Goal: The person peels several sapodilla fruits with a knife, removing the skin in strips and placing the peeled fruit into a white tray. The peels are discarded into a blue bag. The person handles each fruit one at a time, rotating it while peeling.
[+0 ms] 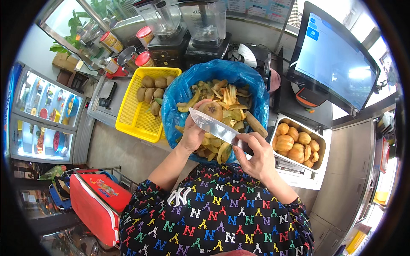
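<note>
Over a bin lined with a blue plastic bag [256, 78], my left hand [193, 132] holds a round brown fruit, seemingly a sapodilla [211, 110]. A star-shaped mark shows on the fruit's upper face. My right hand [254, 153] grips a broad-bladed knife [214, 126]. The blade slants across the front of the fruit, its tip over my left hand; whether it touches the fruit I cannot tell. Yellow-green and orange peels [229, 96] fill much of the bag. A brown, stick-shaped piece [256, 124] lies at the bag's right side, above my right hand.
A yellow plastic basket [137, 116] at the left holds unpeeled brown fruits [149, 92]. Peeled orange fruits [296, 150] lie in a metal container [323, 145] at the right. Two blenders [205, 32] stand behind the bin. A touchscreen monitor [336, 60] rises at the upper right.
</note>
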